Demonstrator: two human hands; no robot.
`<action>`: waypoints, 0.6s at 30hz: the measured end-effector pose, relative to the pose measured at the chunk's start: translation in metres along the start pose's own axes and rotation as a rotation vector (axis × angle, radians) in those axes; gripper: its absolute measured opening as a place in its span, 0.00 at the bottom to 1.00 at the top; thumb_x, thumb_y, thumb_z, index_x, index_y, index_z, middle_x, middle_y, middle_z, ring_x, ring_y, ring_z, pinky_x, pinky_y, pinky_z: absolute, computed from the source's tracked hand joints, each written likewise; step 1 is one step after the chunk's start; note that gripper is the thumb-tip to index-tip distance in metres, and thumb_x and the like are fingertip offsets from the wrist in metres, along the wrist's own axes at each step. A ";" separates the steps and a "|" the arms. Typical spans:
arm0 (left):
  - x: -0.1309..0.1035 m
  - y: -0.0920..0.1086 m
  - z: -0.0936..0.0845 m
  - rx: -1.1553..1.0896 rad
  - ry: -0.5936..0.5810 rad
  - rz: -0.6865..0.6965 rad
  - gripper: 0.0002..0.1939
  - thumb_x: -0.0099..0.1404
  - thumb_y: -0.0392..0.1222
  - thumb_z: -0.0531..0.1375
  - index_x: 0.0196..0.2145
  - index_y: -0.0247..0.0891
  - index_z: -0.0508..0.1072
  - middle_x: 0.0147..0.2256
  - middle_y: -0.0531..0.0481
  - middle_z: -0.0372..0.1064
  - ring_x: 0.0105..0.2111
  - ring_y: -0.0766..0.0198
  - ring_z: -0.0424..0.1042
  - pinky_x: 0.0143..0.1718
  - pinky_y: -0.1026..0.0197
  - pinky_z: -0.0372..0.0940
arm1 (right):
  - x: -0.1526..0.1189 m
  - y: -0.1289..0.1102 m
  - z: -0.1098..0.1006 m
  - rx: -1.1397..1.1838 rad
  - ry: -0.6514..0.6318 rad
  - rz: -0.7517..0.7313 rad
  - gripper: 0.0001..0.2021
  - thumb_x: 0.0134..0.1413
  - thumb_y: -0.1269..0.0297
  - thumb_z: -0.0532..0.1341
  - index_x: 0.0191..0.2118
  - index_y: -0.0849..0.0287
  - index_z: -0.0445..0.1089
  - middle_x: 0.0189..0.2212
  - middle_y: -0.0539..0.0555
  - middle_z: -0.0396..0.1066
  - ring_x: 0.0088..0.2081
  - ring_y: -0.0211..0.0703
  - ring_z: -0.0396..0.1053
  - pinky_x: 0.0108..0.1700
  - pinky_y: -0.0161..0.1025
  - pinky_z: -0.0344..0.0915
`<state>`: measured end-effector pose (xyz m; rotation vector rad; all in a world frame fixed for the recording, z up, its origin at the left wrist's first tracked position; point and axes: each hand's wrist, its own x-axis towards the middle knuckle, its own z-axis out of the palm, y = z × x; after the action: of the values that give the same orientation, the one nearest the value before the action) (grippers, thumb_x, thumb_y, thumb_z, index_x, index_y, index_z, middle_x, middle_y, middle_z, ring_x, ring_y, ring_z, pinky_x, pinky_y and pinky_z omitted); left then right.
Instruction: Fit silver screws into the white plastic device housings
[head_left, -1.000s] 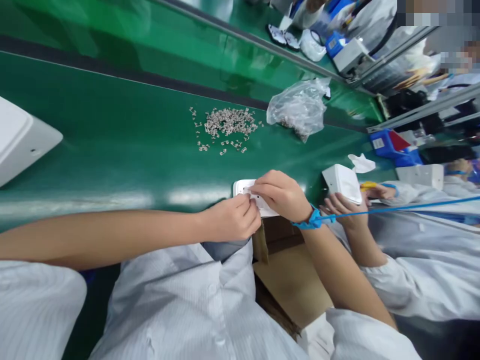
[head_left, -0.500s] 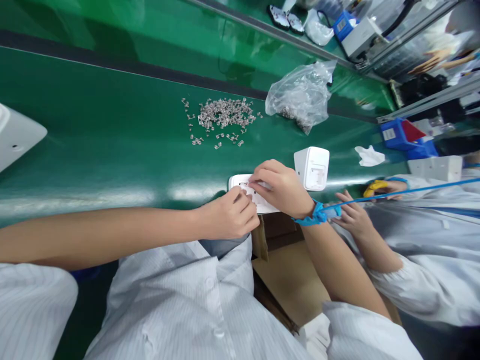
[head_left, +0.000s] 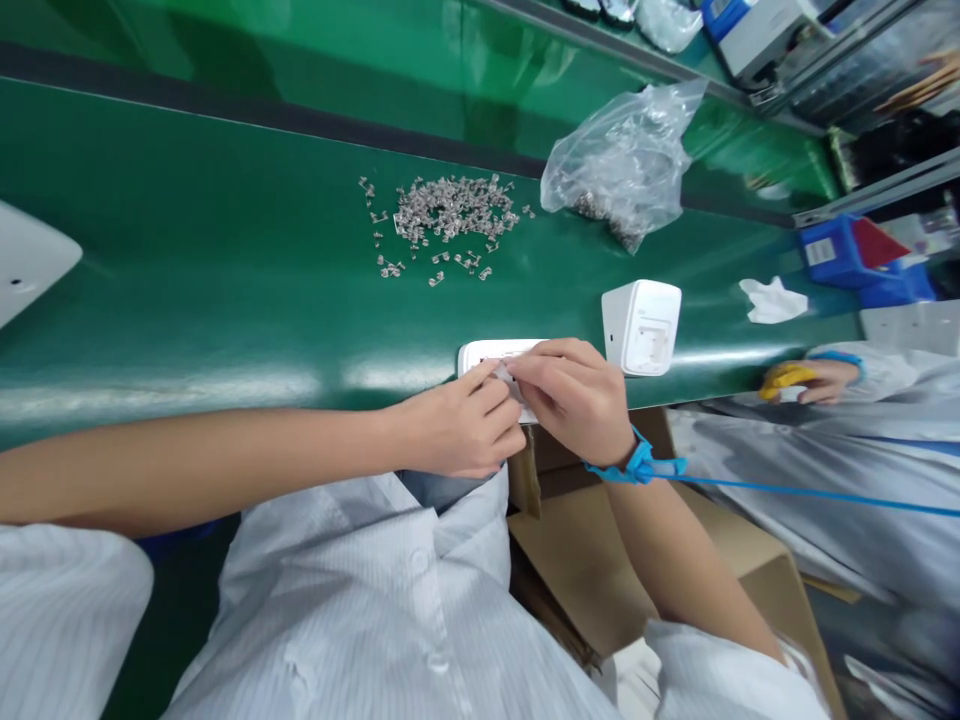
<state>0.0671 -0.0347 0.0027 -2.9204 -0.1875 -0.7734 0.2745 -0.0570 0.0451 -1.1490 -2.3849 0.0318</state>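
Observation:
A white plastic housing [head_left: 480, 352] lies at the front edge of the green table, largely covered by my hands. My left hand [head_left: 469, 425] is closed over its left part, thumb and fingers pinched; what they hold is too small to make out. From the right, my right hand [head_left: 574, 395], with a blue band at the wrist, reaches over the housing with its fingertips pinched beside the left ones. Whatever lies between them is hidden. Small metal clips [head_left: 454, 208] are spread in a loose pile beyond the hands. Another white housing [head_left: 643, 328] stands upright to the right.
A clear plastic bag [head_left: 621, 165] with metal parts lies behind, right of the pile. White cloth [head_left: 774, 300] and blue bins [head_left: 840, 255] are at right. Another person's hand [head_left: 821, 382] is at the right edge of the table. A cardboard box [head_left: 577, 560] sits below.
The view has shifted slightly. My right hand has turned and moved a little lower, its fingertips closer to my left hand's. One of the other person's hands is no longer visible.

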 end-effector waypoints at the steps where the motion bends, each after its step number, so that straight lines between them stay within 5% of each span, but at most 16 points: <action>1: 0.000 0.000 0.000 0.002 -0.002 0.005 0.15 0.67 0.52 0.59 0.41 0.37 0.75 0.38 0.42 0.75 0.42 0.52 0.73 0.59 0.42 0.65 | 0.000 0.001 0.000 0.004 0.002 -0.018 0.08 0.69 0.71 0.58 0.45 0.54 0.74 0.39 0.52 0.78 0.45 0.47 0.73 0.46 0.45 0.71; 18: 0.003 0.001 0.002 0.105 0.046 0.020 0.14 0.70 0.49 0.55 0.39 0.37 0.75 0.36 0.42 0.75 0.39 0.54 0.73 0.53 0.43 0.69 | 0.010 -0.005 0.003 0.028 -0.068 -0.132 0.11 0.67 0.75 0.54 0.42 0.60 0.75 0.38 0.57 0.78 0.41 0.50 0.72 0.43 0.48 0.72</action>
<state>0.0708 -0.0351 0.0025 -2.7990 -0.1884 -0.8015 0.2644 -0.0519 0.0483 -0.9907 -2.5067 0.0602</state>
